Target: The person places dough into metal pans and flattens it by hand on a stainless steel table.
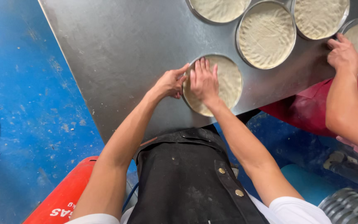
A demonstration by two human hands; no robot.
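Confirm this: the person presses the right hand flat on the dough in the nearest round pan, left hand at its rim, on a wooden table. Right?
Not quite: the table is bare metal, not wood, as the head view shows. The right hand does lie flat on the dough, with the left hand at the pan's rim.

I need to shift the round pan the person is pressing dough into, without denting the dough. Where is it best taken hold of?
Probably by its metal rim, from the left edge, where the left hand already touches the pan. The right hand lies flat on the dough, which fills the shallow pan, so only the rim offers fingers a clean grip. The near edge sits close to the steel table edge.
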